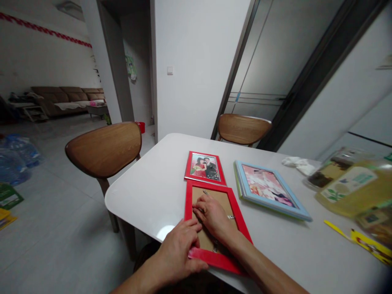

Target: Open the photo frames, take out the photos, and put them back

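A red picture frame point(237, 208) lies face down on the white table, its brown backing board point(221, 198) showing. My left hand point(180, 247) grips the frame's left side near the front corner, thumb on the near red rail. Bent over the backing, my right hand point(212, 215) presses its closed fingertips at the left inner edge; whatever they pinch is hidden. A small metal clip point(230, 217) shows at the right inner edge. Touching the far end is another red picture frame point(204, 167), face up with a photo of a couple.
Light blue frames point(272, 190) lie stacked to the right. Beyond them are a crumpled white tissue point(298, 164), a bottle of yellow liquid point(352, 190) and a yellow packet point(370, 246). Wooden chairs stand at the left point(105, 149) and far side point(244, 128) of the white table point(147, 185).
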`<state>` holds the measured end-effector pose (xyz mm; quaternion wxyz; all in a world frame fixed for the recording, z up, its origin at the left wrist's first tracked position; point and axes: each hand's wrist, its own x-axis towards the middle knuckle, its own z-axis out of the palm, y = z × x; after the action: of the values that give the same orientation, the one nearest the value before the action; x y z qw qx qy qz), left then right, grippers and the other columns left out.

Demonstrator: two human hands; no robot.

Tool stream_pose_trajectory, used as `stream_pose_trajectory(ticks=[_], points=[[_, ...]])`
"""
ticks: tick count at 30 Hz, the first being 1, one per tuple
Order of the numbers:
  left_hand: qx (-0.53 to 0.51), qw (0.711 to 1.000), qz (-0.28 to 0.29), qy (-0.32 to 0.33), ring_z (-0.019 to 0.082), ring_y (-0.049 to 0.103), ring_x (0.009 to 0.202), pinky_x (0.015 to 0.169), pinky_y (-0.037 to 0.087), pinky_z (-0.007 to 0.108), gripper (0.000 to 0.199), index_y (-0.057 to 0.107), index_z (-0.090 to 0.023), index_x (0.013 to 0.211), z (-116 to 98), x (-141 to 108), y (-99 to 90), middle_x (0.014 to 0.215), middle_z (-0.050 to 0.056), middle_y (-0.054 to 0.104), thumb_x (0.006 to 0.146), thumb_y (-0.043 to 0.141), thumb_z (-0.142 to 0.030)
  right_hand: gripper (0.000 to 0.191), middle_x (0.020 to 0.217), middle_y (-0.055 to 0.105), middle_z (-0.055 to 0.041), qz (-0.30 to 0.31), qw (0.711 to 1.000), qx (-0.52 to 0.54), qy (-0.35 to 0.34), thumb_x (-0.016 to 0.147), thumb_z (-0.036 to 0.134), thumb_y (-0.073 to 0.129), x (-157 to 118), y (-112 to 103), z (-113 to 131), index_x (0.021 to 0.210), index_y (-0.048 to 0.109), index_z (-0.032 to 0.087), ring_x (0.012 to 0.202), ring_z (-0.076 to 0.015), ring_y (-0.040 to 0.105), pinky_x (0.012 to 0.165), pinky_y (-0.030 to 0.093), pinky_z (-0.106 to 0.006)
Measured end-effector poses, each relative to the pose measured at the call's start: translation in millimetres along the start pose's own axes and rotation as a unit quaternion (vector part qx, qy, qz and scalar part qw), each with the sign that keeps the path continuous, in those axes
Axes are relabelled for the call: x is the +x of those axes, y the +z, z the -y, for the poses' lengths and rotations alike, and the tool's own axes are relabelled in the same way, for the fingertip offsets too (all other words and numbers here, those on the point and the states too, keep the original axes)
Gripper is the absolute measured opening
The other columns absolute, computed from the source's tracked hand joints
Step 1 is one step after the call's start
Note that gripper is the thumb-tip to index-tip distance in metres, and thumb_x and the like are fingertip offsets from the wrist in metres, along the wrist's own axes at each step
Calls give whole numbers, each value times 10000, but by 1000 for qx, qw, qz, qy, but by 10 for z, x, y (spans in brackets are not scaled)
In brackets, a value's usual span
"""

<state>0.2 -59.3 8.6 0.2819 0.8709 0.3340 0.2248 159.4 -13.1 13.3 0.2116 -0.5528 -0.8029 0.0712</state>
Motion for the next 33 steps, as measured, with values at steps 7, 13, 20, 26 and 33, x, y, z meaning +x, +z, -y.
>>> stream_pose_trajectory(ticks=[7, 13, 20, 26, 33], points=[[0, 1000, 3, -2, 206, 372, 1149, 970, 263, 318, 304, 552, -174, 774, -21, -19, -8, 1159, 93, 515, 560, 721, -308, 245, 803, 606, -39, 5, 1000, 6, 16, 789, 252, 414, -49, -76, -23, 797, 655, 211, 776, -136, 520, 704, 378, -245], [-12, 1000, 6, -13, 218, 363, 1158, 952, 293, 330, 330, 556, -174, 788, -18, -33, -3, 1187, 97, 495, 539, 734, -301, 271, 791, 646, -65, -55, 985, -32, 163, 774, 309, 411, 141, -138, -335, 801, 643, 171, 739, -155, 561, 660, 374, -244], [-11, 1000, 10, -19, 216, 344, 1173, 976, 255, 342, 323, 556, -177, 796, 4, -22, 13, 1217, 91, 470, 547, 726, -290, 249, 692, 647, -64, -66, 968, -50, 238, 728, 358, 458, 302, -97, -449, 704, 632, 181, 642, -156, 559, 555, 332, -238], [-10, 1000, 11, -18, 219, 335, 1177, 971, 263, 351, 316, 557, -180, 803, -2, -34, 20, 1224, 89, 463, 556, 717, -295, 243, 759, 658, -20, -34, 984, -4, 175, 737, 310, 431, 199, -168, -453, 721, 647, 200, 697, -122, 563, 622, 354, -203], [-10, 1000, 14, -25, 232, 333, 1177, 969, 263, 369, 296, 553, -173, 795, -18, -18, 6, 1225, 104, 459, 580, 695, -319, 245, 656, 635, -42, -46, 970, -19, 238, 706, 383, 482, 282, -125, -493, 662, 623, 186, 618, -140, 542, 539, 320, -229]])
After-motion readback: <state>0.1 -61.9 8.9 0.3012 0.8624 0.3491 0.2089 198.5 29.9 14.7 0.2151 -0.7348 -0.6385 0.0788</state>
